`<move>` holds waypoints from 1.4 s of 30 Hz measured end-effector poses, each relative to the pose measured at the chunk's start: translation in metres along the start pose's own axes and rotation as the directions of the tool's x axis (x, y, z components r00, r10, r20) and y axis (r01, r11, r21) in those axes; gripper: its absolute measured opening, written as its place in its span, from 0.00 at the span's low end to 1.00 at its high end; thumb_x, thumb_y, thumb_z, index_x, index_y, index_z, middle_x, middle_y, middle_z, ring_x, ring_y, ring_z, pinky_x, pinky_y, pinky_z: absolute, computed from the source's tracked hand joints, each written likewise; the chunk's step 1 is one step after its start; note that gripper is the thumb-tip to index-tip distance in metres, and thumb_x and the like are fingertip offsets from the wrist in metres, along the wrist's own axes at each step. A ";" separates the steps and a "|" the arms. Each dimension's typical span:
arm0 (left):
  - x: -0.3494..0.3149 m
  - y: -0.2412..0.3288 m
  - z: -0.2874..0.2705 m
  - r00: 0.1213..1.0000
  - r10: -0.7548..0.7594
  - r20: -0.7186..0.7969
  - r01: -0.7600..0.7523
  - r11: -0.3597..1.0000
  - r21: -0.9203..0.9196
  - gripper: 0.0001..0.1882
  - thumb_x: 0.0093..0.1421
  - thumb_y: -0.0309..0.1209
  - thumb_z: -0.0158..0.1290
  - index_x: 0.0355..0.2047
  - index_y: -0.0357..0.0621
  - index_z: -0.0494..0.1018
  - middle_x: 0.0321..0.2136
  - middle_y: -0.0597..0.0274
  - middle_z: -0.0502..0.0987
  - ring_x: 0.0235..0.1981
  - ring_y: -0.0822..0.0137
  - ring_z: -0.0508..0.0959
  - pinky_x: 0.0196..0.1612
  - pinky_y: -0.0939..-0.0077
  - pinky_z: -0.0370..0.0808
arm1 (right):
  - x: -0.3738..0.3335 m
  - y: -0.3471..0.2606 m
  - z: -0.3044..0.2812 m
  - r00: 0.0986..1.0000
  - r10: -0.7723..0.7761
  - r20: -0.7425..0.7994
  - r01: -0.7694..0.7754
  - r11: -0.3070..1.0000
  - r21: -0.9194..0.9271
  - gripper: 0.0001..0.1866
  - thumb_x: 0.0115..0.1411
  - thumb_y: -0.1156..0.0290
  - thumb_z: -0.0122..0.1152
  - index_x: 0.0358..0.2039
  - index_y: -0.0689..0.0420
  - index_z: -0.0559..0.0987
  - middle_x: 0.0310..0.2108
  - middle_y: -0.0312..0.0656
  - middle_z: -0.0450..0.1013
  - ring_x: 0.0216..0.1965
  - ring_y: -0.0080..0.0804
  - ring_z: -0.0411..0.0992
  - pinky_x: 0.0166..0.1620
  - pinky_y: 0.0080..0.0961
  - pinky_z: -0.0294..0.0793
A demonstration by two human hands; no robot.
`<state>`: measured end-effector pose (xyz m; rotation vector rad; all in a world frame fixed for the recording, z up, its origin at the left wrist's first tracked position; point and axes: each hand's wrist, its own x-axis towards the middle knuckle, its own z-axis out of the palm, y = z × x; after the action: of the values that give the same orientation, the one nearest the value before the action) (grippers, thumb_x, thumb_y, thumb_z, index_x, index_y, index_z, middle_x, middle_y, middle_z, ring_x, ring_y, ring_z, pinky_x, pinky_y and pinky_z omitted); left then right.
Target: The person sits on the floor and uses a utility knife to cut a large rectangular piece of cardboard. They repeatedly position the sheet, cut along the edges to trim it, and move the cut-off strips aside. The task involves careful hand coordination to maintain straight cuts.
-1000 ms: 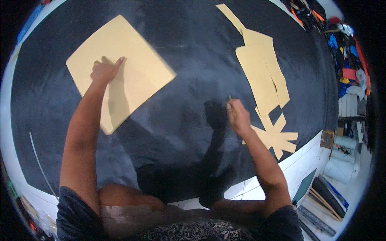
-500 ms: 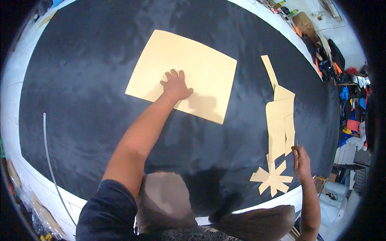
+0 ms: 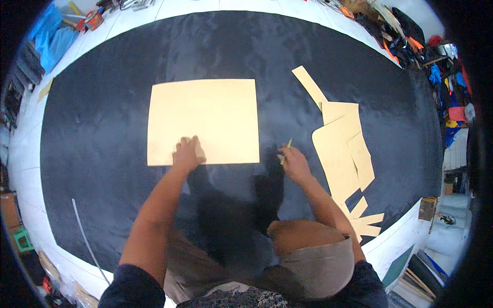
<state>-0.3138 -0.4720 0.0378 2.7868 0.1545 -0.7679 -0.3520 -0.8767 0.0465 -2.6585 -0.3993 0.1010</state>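
Note:
A large cream rectangular sheet of card (image 3: 205, 110) lies flat on a black sheet of material (image 3: 113, 205). My left hand (image 3: 188, 155) presses down on the card close to its near edge, fingers spread and nothing gripped. To the right of the card, my right hand (image 3: 295, 163) is closed on a thin pale-yellow pencil (image 3: 288, 143), held just above the black surface with one end pointing up. Further right, a group of cut cream card pieces (image 3: 336, 146) lies overlapping, with narrow strips (image 3: 368, 220) fanned out at its near end.
White tiled floor (image 3: 31, 174) borders the black sheet. A thin curved pale strip (image 3: 84, 233) rests at the near left. Blue plastic (image 3: 54, 43) sits at the far left, and piled clutter (image 3: 452, 87) lines the right side. My bent knee (image 3: 308, 236) is close below my right arm.
My right hand has come from beside the card strips to near the large card, carrying the pencil. My left hand has shifted to the card's near edge. The view has turned and shifted.

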 end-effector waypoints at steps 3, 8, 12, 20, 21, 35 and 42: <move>-0.005 0.011 0.026 0.986 0.028 -0.162 -0.037 0.998 -0.051 0.48 0.53 0.48 0.69 0.71 0.56 0.58 0.69 0.43 0.56 0.69 0.40 0.59 0.65 0.38 0.65 | 0.036 -0.001 0.035 0.992 -0.114 -0.061 0.109 0.991 -0.078 0.16 0.67 0.62 0.59 0.52 0.53 0.77 0.61 0.46 0.72 0.64 0.50 0.67 0.63 0.50 0.67; 0.012 0.031 0.056 0.914 0.026 -0.406 -0.106 0.979 -0.176 0.44 0.58 0.48 0.65 0.68 0.44 0.59 0.69 0.37 0.55 0.70 0.35 0.57 0.69 0.38 0.58 | 0.079 0.027 0.067 0.995 -0.086 -0.053 0.080 0.991 -0.107 0.16 0.68 0.61 0.58 0.54 0.48 0.78 0.66 0.39 0.68 0.71 0.45 0.59 0.72 0.51 0.53; 0.025 0.045 0.075 0.880 -0.020 -0.474 -0.060 0.986 -0.154 0.40 0.61 0.48 0.63 0.65 0.37 0.61 0.70 0.32 0.52 0.71 0.29 0.52 0.69 0.33 0.54 | 0.090 0.041 0.072 0.999 0.017 -0.028 -0.018 1.000 -0.020 0.14 0.68 0.63 0.58 0.52 0.48 0.80 0.66 0.37 0.69 0.70 0.45 0.60 0.72 0.50 0.51; 0.026 0.047 0.059 0.918 -0.015 -0.396 -0.025 0.995 -0.095 0.37 0.63 0.50 0.60 0.63 0.39 0.64 0.67 0.28 0.54 0.69 0.30 0.56 0.69 0.37 0.56 | 0.093 0.041 0.069 0.999 0.034 -0.006 -0.033 0.995 0.099 0.15 0.65 0.64 0.61 0.51 0.49 0.81 0.64 0.41 0.72 0.70 0.49 0.61 0.71 0.56 0.50; 0.030 0.049 0.044 0.928 -0.008 -0.372 -0.022 0.997 -0.076 0.36 0.64 0.50 0.59 0.63 0.40 0.64 0.67 0.29 0.56 0.68 0.32 0.58 0.69 0.39 0.58 | 0.092 0.046 0.072 0.999 0.018 -0.032 -0.016 0.998 0.063 0.15 0.65 0.64 0.61 0.52 0.48 0.81 0.64 0.41 0.71 0.70 0.49 0.62 0.71 0.56 0.51; 0.048 -0.136 -0.122 0.979 0.004 0.203 -0.076 0.934 0.350 0.37 0.62 0.46 0.61 0.69 0.61 0.61 0.68 0.44 0.60 0.68 0.41 0.63 0.67 0.46 0.66 | 0.093 0.058 0.072 0.987 -0.134 0.085 0.149 0.969 -0.196 0.17 0.68 0.64 0.57 0.56 0.47 0.78 0.71 0.43 0.62 0.71 0.52 0.57 0.70 0.57 0.51; 0.077 -0.147 -0.070 0.983 0.180 -0.043 -0.163 0.953 0.256 0.47 0.58 0.59 0.61 0.74 0.73 0.53 0.75 0.45 0.45 0.75 0.38 0.48 0.74 0.44 0.53 | 0.112 0.053 0.040 0.980 -0.106 0.169 0.148 0.954 -0.261 0.20 0.66 0.70 0.58 0.58 0.53 0.76 0.72 0.43 0.60 0.73 0.49 0.54 0.71 0.54 0.52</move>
<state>-0.2378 -0.3095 0.0253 3.0139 -0.1863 -0.6954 -0.2364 -0.8727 -0.0136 -2.8956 -0.6790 0.2270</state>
